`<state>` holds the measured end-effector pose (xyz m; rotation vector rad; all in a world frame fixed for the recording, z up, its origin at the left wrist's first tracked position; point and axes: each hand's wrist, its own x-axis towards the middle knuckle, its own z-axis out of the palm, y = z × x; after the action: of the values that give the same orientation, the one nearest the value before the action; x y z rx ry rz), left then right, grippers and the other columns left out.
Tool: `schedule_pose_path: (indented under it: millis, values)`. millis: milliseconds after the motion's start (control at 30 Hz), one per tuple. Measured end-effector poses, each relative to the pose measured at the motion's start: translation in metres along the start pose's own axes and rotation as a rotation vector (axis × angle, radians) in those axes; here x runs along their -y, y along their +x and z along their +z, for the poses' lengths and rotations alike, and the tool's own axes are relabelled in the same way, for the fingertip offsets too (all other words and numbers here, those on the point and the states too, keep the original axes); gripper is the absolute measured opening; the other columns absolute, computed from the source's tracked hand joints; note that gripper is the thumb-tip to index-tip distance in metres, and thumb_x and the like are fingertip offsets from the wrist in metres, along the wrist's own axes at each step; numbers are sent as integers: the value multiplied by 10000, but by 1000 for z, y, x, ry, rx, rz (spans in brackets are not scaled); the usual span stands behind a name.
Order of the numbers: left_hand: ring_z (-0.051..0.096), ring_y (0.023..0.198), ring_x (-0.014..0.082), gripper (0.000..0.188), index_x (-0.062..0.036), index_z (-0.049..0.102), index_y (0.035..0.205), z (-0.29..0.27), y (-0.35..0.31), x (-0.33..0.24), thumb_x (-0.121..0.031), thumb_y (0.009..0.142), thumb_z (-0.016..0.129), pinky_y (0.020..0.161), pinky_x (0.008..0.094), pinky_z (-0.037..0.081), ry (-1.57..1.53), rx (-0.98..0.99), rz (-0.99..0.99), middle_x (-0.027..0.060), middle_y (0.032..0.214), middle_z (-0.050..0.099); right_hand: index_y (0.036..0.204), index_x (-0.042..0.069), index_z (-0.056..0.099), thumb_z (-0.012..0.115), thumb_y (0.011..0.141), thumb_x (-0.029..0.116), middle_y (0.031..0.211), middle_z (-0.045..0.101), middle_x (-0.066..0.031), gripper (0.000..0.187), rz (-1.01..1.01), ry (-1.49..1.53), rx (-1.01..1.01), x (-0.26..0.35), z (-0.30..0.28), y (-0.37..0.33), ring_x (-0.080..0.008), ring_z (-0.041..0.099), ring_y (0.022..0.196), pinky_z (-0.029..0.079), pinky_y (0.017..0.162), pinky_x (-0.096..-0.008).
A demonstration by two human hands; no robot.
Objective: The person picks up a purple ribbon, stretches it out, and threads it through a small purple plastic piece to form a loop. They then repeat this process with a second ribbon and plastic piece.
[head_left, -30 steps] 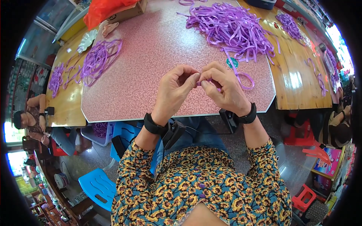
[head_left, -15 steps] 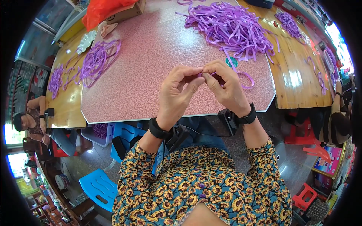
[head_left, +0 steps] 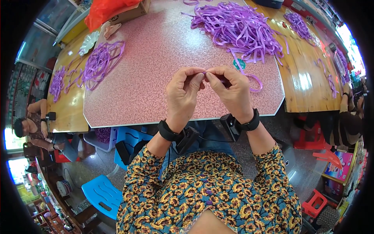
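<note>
Above the pink speckled tabletop (head_left: 156,78), my left hand (head_left: 182,91) and my right hand (head_left: 233,90) meet with thumbs and forefingers pinched tip to tip. A tiny bit of purple ribbon shows between the fingertips; most of it is hidden by the fingers. Beside my right hand a purple ribbon (head_left: 261,82) curves in a loop on the table and runs up toward a large tangled heap of purple ribbons (head_left: 237,33) at the far right. A small round green piece (head_left: 239,64) lies just beyond my right knuckles.
Looser purple ribbons (head_left: 100,64) lie at the left, across the pink top and yellow wooden table (head_left: 72,113). A red plastic bag (head_left: 107,13) rests on a cardboard box at the far left. Blue chair (head_left: 102,195) lower left. Other people sit at both sides.
Both hands have shifted slightly, and their meeting point has moved a little left. My right thumb, bent before, is now straighter against the fingertips. The ribbon loop on the table stays put.
</note>
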<state>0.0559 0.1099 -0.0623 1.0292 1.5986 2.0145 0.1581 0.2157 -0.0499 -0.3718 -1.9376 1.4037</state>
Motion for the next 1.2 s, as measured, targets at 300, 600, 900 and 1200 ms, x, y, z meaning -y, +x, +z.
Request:
schedule_pose_path:
  millis: [300,600,900,1200]
  values:
    - [552,736,76,103,1,573,1017,2,-1,5,-88,986,533,656,223,477,11,-40,-76,27,853,598,919,-18,652,659,877,14,806,663,-56,53,-149,-151,-87,-5,13,-4,-86,628,661,491,572,-206]
    - [499,714,54,125,-20,558,1025,2,-2,4,-140,996,535,639,200,431,-85,-8,-181,-4,805,561,924,0,660,675,857,6,797,651,-66,69,-183,-257,-112,-9,12,-5,-94,614,650,468,549,-221]
    - [528,729,60,114,-12,561,1045,1,-1,8,-109,989,536,635,202,446,21,15,-36,10,832,581,1009,-13,675,611,945,98,859,656,-4,143,217,126,-33,-8,9,-6,-18,522,652,406,528,-188]
    - [509,712,61,273,-23,426,1243,-3,2,4,-67,988,516,644,200,439,-97,83,-55,22,899,573,957,28,616,580,969,168,739,575,49,145,256,244,95,-3,4,-1,4,453,594,355,510,-170]
